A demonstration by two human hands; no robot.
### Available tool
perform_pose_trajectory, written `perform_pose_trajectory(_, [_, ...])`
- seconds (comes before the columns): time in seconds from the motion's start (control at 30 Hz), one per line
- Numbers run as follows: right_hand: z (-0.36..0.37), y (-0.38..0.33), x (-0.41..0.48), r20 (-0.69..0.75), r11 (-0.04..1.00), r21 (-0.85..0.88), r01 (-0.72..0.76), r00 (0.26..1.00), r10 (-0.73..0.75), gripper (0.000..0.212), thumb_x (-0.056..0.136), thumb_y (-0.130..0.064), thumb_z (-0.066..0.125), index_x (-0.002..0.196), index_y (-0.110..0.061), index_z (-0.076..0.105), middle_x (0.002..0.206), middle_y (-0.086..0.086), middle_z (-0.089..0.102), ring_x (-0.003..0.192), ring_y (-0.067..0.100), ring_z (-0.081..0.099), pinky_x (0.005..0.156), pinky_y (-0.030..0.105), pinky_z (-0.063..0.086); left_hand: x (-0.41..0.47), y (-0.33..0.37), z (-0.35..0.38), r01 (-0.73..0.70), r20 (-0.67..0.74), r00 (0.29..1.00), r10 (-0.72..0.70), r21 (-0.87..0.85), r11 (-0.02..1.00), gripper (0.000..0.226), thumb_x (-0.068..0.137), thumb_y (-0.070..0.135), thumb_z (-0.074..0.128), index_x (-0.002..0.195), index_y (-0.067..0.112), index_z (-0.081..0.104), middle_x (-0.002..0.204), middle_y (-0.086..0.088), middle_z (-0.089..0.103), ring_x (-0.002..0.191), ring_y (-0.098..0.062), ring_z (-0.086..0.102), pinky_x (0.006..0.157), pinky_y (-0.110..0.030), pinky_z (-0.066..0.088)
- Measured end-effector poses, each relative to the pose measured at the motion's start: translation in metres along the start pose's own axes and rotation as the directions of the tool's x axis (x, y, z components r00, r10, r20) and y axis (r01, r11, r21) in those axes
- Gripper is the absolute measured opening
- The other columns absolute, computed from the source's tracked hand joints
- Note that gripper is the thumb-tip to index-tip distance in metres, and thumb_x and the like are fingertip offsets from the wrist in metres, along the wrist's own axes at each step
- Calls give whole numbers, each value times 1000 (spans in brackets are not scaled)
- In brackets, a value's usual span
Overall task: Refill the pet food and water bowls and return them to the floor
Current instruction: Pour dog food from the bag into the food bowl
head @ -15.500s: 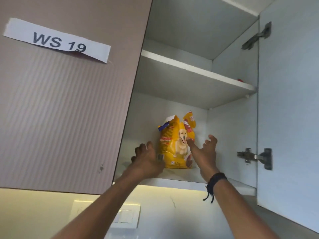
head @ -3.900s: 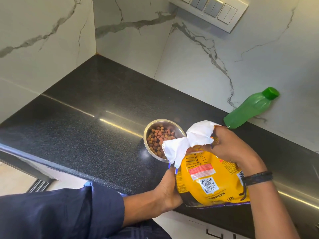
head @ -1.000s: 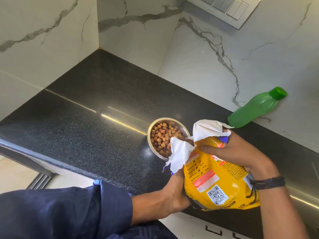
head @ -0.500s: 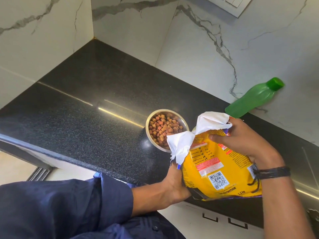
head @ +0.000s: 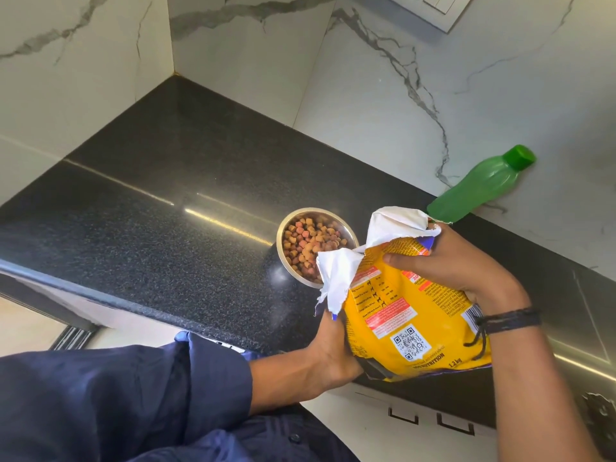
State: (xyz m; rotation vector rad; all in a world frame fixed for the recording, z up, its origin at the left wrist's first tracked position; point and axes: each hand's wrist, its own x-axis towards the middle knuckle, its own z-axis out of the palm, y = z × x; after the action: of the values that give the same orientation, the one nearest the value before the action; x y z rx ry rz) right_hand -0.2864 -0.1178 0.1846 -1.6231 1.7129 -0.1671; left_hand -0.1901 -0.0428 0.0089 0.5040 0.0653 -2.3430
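Right hand [head: 466, 268] round bag [head: 410, 323] (left [head: 333, 348] seemingly)

Kibble [head: 311, 246] in bowl [head: 350, 235] on counter [head: 166, 208]; bag [head: 410, 315] right; bottle [head: 480, 186] behind.

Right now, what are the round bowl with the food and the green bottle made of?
The round silvery bowl looks like polished steel: its rim and inside wall gleam. The green capped bottle seems matte plastic: cloudy, with light glowing through.

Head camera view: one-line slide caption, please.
Left hand and right hand hold a torn yellow food bag beside the kibble-filled steel bowl.
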Motion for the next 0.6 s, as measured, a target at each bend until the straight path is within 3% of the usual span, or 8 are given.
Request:
perform_pose_trajectory(0.17, [-2,3,-1,-59,997,-48,67,996,-69,42,82,-13,75,113,-37,60,106,-7,72,97,14,68,93,44,53,-4,4,6,-5,50,999,5,-9,1000,65,83,65,50,123,16,66,132,-16,61,116,-34,61,101,-49,47])
perform_pose_trajectory(0.3, [-5,3,-2,-77,994,-85,67,994,-74,43,84,-10,73,122,-27,62,107,-7,69,99,13,65,90,37,50,-3,7,11,16,16,1000,-17,20,1000,64,87,63,50,126,14,64,134,-17,59,117,-35,60,98,-49,50])
perform_pose_trajectory(0.4, [-8,2,-1,-96,993,-98,61,993,-70,40,84,-11,72,121,-24,63,105,-5,70,97,14,65,87,36,51,1,10,13,26,30,999,-26,8,1000,62,88,63,48,121,13,67,132,-17,60,115,-35,62,97,-49,50])
perform_pose_trajectory(0.6, [-14,-5,4,-105,998,-24,56,993,-59,32,83,-14,74,105,-35,62,92,-11,71,83,7,68,73,29,53,8,17,16,46,36,998,-46,-2,999,63,87,66,44,108,15,75,122,-15,67,108,-33,67,93,-47,52])
